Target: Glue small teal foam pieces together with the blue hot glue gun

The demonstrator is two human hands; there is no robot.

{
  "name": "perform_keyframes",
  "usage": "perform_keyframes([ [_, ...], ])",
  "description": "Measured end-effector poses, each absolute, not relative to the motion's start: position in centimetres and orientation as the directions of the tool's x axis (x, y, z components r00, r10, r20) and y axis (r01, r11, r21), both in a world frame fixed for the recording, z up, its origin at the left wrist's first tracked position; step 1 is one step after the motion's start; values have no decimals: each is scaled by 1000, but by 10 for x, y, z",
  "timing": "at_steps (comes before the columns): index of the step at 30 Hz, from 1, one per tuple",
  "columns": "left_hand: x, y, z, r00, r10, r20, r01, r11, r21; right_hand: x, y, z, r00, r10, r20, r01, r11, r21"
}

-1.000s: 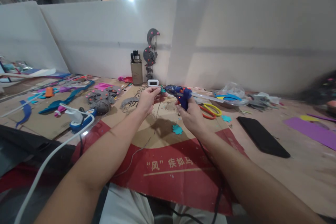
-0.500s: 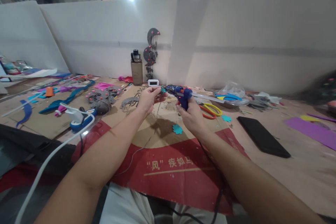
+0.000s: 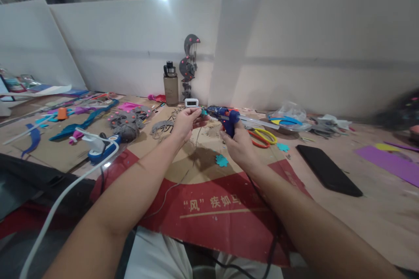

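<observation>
My right hand (image 3: 240, 144) grips the handle of a blue glue gun (image 3: 225, 117), held above the cardboard with its nozzle pointing left. My left hand (image 3: 185, 123) is closed in a pinch on a small teal piece (image 3: 203, 112) right at the gun's tip. A thin grey string (image 3: 183, 174) hangs from the left hand down onto the cardboard. A teal foam flower (image 3: 221, 160) lies flat just below the two hands.
Orange and yellow scissors (image 3: 263, 136) lie right of the gun, a black phone (image 3: 329, 170) farther right. A bottle (image 3: 170, 85) and a grey moon ornament (image 3: 189, 65) stand by the white wall. A power strip (image 3: 100, 149) with a white cable sits left, among foam scraps.
</observation>
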State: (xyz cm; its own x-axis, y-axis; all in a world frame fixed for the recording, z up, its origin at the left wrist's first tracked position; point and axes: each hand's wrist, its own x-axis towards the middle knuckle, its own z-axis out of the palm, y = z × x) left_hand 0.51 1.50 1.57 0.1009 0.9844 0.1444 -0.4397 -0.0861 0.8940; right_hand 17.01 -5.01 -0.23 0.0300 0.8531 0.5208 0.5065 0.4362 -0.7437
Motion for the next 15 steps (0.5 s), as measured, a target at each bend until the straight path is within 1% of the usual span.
perform_keyframes([
  [10, 5, 16, 15, 100, 985, 143, -437, -86, 895, 169, -51, -1, 49, 844, 535, 502, 442, -743],
  [15, 5, 15, 15, 96, 984, 147, -426, -93, 900, 168, -52, 0, 37, 859, 511, 490, 430, -758],
])
